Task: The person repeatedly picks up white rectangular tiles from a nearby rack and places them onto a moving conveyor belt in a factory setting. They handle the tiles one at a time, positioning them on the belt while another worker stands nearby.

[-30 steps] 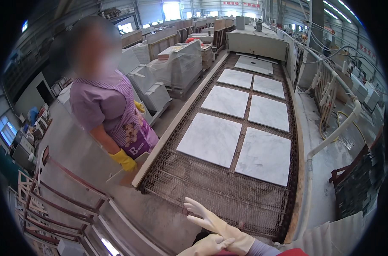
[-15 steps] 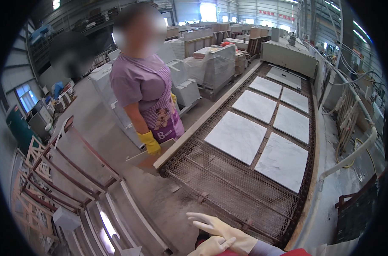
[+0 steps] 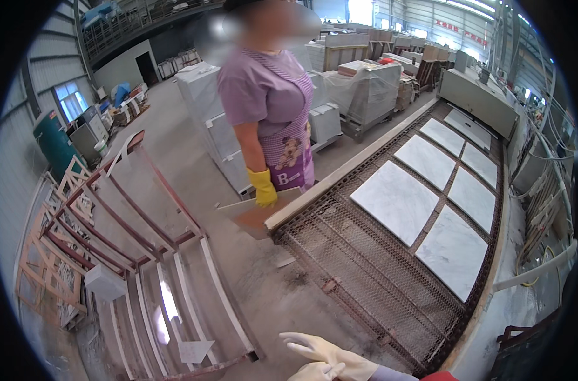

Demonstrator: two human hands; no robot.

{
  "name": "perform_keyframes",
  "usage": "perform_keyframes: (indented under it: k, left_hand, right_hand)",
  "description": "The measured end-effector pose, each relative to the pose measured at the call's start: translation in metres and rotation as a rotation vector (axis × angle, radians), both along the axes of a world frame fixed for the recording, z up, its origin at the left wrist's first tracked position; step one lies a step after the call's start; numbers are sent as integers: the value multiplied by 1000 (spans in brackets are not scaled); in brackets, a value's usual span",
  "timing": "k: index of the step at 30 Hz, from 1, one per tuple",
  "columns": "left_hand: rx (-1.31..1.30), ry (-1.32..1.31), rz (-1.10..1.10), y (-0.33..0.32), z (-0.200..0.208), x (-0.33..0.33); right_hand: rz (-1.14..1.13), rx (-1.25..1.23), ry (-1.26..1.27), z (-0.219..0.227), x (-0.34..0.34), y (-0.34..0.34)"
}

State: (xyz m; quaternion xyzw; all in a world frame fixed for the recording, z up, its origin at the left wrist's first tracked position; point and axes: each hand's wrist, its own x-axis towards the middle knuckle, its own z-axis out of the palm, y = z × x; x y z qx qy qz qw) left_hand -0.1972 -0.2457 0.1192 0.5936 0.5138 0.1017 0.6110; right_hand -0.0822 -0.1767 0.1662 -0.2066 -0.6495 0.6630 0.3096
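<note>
Pale cream rubber gloves cover both my hands at the lower edge. My right hand [image 3: 332,356] reaches in from the lower right, its fingers stretched out toward the left. Just below it, my left hand [image 3: 314,372] has its fingers closed on the wrist part of the right glove [image 3: 359,366]. The lower part of the left hand is cut off by the picture's edge. Beyond my hands lies a mesh conveyor belt [image 3: 346,254], carrying several white-grey marble slabs [image 3: 397,202] in two rows.
A co-worker [image 3: 266,95] in a purple apron and yellow gloves stands left of the belt, one hand by a board [image 3: 260,213] at its corner. A red-brown metal rack [image 3: 149,235] with white slats stands at left. Wrapped slab stacks [image 3: 365,95] line the back.
My view has turned left, so the belt, co-worker and rack sit further right in the picture. My hands stay together, with the left still on the right glove.
</note>
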Motion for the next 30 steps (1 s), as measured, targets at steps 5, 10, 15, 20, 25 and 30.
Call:
perform_keyframes:
  k: [5, 10, 15, 20, 25, 30]
  left_hand:
    - [-36, 19, 175, -39, 29, -49]
    - [-51, -83, 99, -102, -20, -121]
    - [322, -539, 932, -185, 8, -198]
    - [581, -186, 1471, -286, 18, -295]
    - [514, 38, 1558, -383, 26, -365]
    - [495, -54, 1775, -436, 48, -410]
  right_hand:
    - [47, -154, -571, -120, -60, -15]
    - [11, -173, -547, -134, -107, -61]
    - [179, -685, -493, -93, -166, -128]
    - [759, -327, -141, -83, -277, -227]
    - [1016, 75, -491, -21, -394, -339]
    - [1191, 135, -463, -16, -463, -392]
